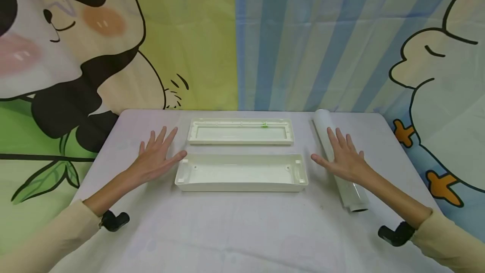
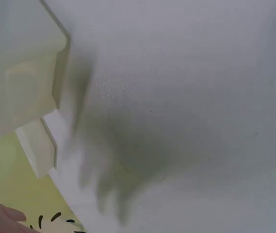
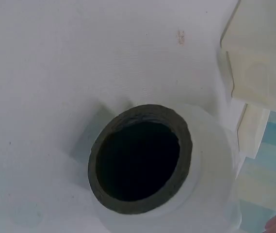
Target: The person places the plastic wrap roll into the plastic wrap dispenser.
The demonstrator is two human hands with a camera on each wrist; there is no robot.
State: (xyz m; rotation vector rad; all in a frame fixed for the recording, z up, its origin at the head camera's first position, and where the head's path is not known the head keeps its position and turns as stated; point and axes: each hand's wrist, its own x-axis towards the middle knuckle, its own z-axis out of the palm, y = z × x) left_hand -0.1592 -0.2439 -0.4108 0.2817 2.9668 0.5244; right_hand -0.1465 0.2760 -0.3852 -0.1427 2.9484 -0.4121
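My left hand (image 1: 157,161), fingers spread and straight, hovers over the table beside the left end of a long white open box (image 1: 242,187). Behind that box lies its shallow white lid-like frame (image 1: 242,142), with a small green slider (image 1: 265,125) on a rail. At the right, my right hand (image 1: 346,161) is spread over a roll of clear plastic film (image 1: 354,197), partly covering it. Neither hand holds anything. In the right wrist view the roll's dark hollow core (image 3: 188,160) faces the camera. The left wrist view catches the box's end (image 2: 31,92) and some fingertips (image 2: 4,213).
All of these stand on a white-covered table (image 1: 227,231). Behind it hangs a printed cloth (image 1: 204,33) with cartoon animals and stripes. A black wrist camera (image 1: 113,221) sits on the left wrist, another camera (image 1: 395,234) on the right.
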